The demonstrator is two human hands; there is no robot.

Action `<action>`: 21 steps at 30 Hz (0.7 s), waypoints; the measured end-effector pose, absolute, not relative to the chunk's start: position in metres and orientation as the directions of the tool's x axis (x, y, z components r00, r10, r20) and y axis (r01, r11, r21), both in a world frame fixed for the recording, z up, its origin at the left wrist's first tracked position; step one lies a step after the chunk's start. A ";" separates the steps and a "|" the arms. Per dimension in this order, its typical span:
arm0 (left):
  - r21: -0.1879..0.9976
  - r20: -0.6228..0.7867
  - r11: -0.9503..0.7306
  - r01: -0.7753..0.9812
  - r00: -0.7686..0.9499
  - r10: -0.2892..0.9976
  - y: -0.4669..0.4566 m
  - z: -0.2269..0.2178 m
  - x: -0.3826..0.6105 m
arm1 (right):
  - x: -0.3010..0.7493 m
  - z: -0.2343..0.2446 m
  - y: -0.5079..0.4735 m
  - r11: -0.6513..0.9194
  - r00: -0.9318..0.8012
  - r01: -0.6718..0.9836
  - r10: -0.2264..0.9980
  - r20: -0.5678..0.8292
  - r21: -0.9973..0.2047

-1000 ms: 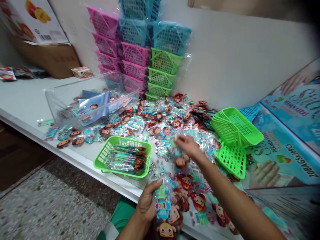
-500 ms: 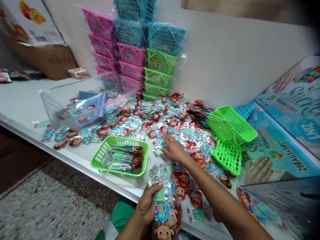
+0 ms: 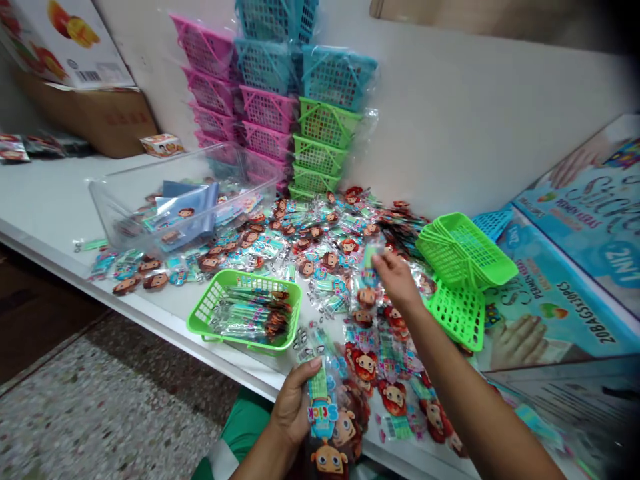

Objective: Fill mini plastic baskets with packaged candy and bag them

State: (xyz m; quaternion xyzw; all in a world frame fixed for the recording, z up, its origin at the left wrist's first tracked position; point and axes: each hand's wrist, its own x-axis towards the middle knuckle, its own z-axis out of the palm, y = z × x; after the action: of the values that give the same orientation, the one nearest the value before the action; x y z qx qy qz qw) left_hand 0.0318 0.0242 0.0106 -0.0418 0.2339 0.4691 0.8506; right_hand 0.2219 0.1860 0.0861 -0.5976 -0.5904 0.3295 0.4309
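My left hand (image 3: 295, 403) is closed around a fanned bunch of candy stick packets (image 3: 325, 407) at the table's front edge, thumb on top. Each packet is clear plastic with a cartoon face and green sticks. My right hand (image 3: 397, 280) pinches a single candy stick packet (image 3: 367, 283) by its green end, just above the pile. Loose packets (image 3: 325, 263) spread over the table around both hands. Left of my left hand stands a green basket (image 3: 197, 313) with several packets laid in rows.
A clear plastic bin (image 3: 107, 207) holds packets and a blue folded sheet (image 3: 200, 217). Behind it rise wrapped stacks of pink baskets (image 3: 205, 50), blue baskets (image 3: 337, 77) and green baskets (image 3: 323, 157). Nested green baskets (image 3: 465, 250) and printed cartons (image 3: 560, 280) stand at right.
My right hand has moved right from the pile's middle and now has one packet raised in its fingers. My left hand keeps its bunch in nearly the same place.
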 end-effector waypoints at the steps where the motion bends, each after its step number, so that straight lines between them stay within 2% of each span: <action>1: 0.140 -0.419 0.551 -0.823 0.454 0.786 0.024 0.012 0.034 | 0.219 0.083 0.167 0.048 0.028 0.455 0.997 0.069 -0.889; 3: 0.136 -0.418 0.552 -0.823 0.457 0.785 0.025 0.013 0.036 | 0.209 0.073 0.128 0.030 -0.122 0.558 0.991 -0.046 -0.829; 7: 0.164 -0.507 0.577 -0.800 0.434 0.745 0.025 0.013 0.037 | 0.189 0.057 0.089 0.339 -0.427 0.708 0.904 0.007 -0.619; 9: 0.173 -0.538 0.572 -0.802 0.409 0.737 0.024 0.011 0.035 | 0.184 0.055 0.100 0.385 -0.449 0.779 0.894 -0.011 -0.494; 11: 0.168 -0.538 0.575 -0.801 0.415 0.734 0.023 0.010 0.033 | 0.180 0.053 0.127 0.367 -0.407 0.832 0.913 -0.008 -0.417; 14: 0.151 -0.512 0.605 -0.782 0.462 0.724 0.021 0.011 0.033 | 0.171 0.044 0.176 0.307 -0.325 0.831 0.945 0.044 -0.465; 18: 0.151 -0.496 0.600 -0.785 0.465 0.733 0.019 0.013 0.034 | 0.167 0.036 0.227 0.183 -0.199 0.739 0.979 0.049 -0.649; 21: 0.155 -0.469 0.612 -0.776 0.487 0.736 0.020 0.010 0.031 | 0.184 0.050 0.252 0.101 -0.014 0.564 0.994 0.113 -0.819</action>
State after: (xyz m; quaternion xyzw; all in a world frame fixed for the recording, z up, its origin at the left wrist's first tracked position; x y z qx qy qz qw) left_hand 0.0310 0.0195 0.0101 -0.0387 0.2527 0.4387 0.8615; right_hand 0.1844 0.2516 0.0501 -0.6015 -0.6474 0.2963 0.3622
